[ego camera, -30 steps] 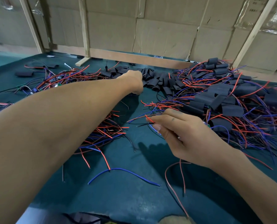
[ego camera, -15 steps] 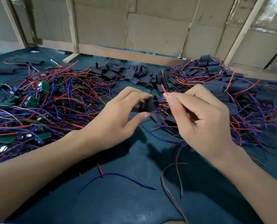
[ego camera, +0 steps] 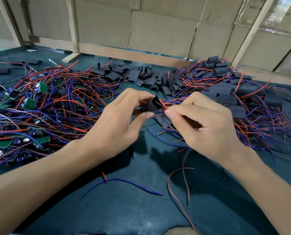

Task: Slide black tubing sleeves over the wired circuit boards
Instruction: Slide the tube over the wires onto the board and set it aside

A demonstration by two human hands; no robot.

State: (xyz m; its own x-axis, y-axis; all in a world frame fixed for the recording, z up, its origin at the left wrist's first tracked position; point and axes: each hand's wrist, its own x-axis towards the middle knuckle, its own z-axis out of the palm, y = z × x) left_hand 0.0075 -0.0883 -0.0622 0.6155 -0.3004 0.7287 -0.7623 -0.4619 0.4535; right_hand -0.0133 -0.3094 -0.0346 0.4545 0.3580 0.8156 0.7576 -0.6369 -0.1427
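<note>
Two hands, sleeve (ego camera: pixel 153 106) between left fingers (ego camera: pixel 138 97)

Single head-worn wide-angle view, looking forward and down, close over the green table (ego camera: pixel 141 209); cardboard wall (ego camera: pixel 158 28) behind.

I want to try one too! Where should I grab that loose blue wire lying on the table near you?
Probably pinch the blue wire near its middle, where it arches highest, coming straight down from above. It lies flat on the green table, apart from the piles, so only a top pinch gets round it. The ends are thin and would slip from your grip.
</note>
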